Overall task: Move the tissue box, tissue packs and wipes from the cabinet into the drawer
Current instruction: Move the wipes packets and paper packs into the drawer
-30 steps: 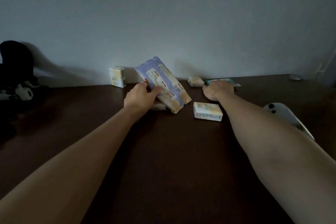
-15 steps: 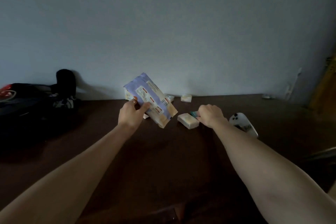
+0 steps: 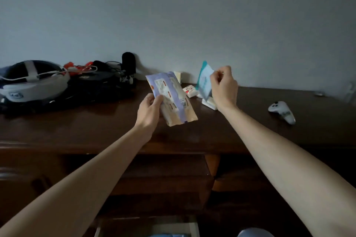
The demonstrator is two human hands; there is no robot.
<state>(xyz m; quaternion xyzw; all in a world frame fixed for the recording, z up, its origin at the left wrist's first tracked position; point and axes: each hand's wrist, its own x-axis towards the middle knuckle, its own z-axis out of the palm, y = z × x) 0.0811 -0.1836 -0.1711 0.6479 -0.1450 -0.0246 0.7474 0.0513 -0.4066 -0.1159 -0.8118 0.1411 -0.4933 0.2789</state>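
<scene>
Arms: both forearms bare behind the hands, no sleeves in view.
Left hand (image 3: 149, 108): bare, no glove, no watch.
Right hand (image 3: 223, 86): bare, no glove, wrist unadorned.

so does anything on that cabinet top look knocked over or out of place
Nothing looks spilled or damaged. The left hand holds the purple tissue pack tilted, the right hand pinches the teal wipes pack upright. A small pack lies askew on the cabinet top, and a white controller sits apart.
</scene>
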